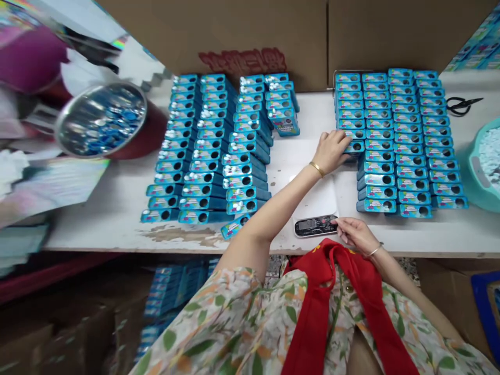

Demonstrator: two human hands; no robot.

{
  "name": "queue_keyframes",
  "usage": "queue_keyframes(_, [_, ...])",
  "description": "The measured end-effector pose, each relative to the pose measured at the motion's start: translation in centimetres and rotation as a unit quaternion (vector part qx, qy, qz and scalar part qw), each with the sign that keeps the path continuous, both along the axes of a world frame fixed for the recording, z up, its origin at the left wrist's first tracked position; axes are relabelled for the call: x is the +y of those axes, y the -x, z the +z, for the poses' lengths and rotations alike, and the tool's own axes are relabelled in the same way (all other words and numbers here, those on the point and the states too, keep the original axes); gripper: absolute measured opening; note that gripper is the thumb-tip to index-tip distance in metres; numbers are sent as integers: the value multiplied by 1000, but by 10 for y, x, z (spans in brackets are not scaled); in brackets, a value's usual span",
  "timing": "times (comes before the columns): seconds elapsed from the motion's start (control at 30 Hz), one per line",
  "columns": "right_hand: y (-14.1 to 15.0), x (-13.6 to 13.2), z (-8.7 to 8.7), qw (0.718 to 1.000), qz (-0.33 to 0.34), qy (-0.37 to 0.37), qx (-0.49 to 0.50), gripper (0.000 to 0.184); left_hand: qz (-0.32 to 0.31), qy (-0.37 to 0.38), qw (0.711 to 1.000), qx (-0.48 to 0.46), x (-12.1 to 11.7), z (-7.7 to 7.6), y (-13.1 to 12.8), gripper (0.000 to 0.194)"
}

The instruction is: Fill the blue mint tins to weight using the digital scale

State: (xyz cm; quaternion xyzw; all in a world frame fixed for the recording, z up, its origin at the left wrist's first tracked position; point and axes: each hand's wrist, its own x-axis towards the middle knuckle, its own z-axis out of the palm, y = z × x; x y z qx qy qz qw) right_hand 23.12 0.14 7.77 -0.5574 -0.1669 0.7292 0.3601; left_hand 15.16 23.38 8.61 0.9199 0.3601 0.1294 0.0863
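Observation:
My left hand (332, 150) is closed at the near end of the leftmost column in the right-hand block, its fingers on a small blue printed box (354, 147) with a round dark hole in its top. The fingertips are partly hidden against the box. Below that arm lies a white digital scale (315, 200) with a black button panel. My right hand (357, 234) has its thumb and fingers drawn together at the right end of that panel, touching it. No box rests on the visible part of the scale's plate.
Columns of blue boxes (211, 140) stand left, many with white pieces on top. A metal bowl (146, 112) of shiny blue-silver pieces is further left. Black scissors (464, 105) and a turquoise basin (474, 161) are right. Cardboard (250, 31) walls the back.

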Motion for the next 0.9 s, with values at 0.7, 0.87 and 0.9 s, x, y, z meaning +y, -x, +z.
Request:
queue_keyframes(0.7, [-13, -9, 10, 997, 8, 42, 72, 43, 65, -44, 989, 129, 5, 76, 111, 22])
queue_keyframes(0.87, [-13, -12, 15, 997, -11, 41, 67, 44, -18, -49, 984, 173, -77, 88, 97, 21])
queue_keyframes(0.9, [-13, -12, 16, 997, -11, 42, 66, 43, -24, -41, 983, 177, -85, 84, 93, 20])
